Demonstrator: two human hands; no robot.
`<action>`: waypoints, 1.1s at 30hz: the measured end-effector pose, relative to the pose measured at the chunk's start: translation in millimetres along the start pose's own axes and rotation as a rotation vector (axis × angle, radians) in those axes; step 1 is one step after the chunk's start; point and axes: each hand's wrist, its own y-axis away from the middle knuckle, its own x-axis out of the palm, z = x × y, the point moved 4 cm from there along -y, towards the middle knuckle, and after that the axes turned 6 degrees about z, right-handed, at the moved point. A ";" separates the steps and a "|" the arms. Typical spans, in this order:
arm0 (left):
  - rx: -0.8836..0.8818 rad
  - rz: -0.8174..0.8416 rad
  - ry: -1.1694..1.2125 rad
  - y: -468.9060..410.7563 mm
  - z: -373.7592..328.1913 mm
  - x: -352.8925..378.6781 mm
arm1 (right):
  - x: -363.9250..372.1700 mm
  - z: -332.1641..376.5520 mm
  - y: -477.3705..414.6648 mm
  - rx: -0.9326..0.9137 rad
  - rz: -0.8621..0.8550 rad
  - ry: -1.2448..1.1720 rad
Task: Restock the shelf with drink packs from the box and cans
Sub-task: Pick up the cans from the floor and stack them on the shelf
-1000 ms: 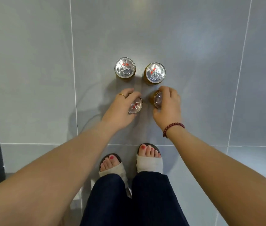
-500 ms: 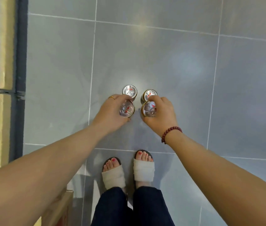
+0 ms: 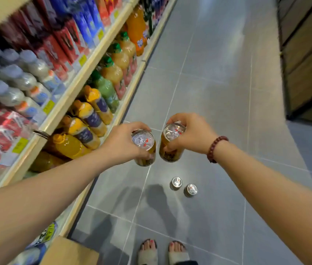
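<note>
The left hand (image 3: 124, 140) and the right hand (image 3: 191, 134) are held out in front at mid-height, and each is wrapped round a drink can. Both forearms reach in from the lower corners and converge, so the hands sit close together above the grey tiled floor (image 3: 218, 92).

The left hand grips the left can (image 3: 143, 142) from its left side. Its fingers curl round the far wall and its thumb lies low on the near side. The right hand holds the right can (image 3: 172, 138) from the right, with its fingers hooked over the far rim and its thumb pressed on the brown body. A dark red bead bracelet (image 3: 215, 148) circles that wrist.

Both cans are roughly upright with their silver pull-tab lids toward the camera. They sit just beside each other with a narrow gap between them — not touching, as far as can be seen.

Two more cans stand upright on the floor below the right hand: the nearer floor can (image 3: 191, 188) and the farther floor can (image 3: 176, 182), just beside one another.

Along the left runs the shelf (image 3: 71, 96), pale wood at its edges. Orange and green-capped bottles (image 3: 86, 115) fill its lower tier and red cartons (image 3: 61, 44) stand above, all somewhat blurred.

A cardboard box (image 3: 69, 251) sits at the bottom left by the shelf's foot — its contents cannot be seen. Two sandalled feet (image 3: 148, 251) show at the bottom edge.
</note>
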 end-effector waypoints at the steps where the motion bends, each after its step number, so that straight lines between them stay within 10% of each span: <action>1: 0.000 -0.043 -0.002 15.8 -16.9 -33.5 | -19.0 33.7 8.8 -0.048 0.011 0.001; 17: -0.126 -0.618 -0.041 342.7 -198.9 -363.5 | -151.0 458.9 162.7 -0.739 0.247 0.084; 33: -0.456 -1.040 -0.011 640.7 -185.9 -455.2 | -54.0 695.2 267.3 -1.118 0.472 0.174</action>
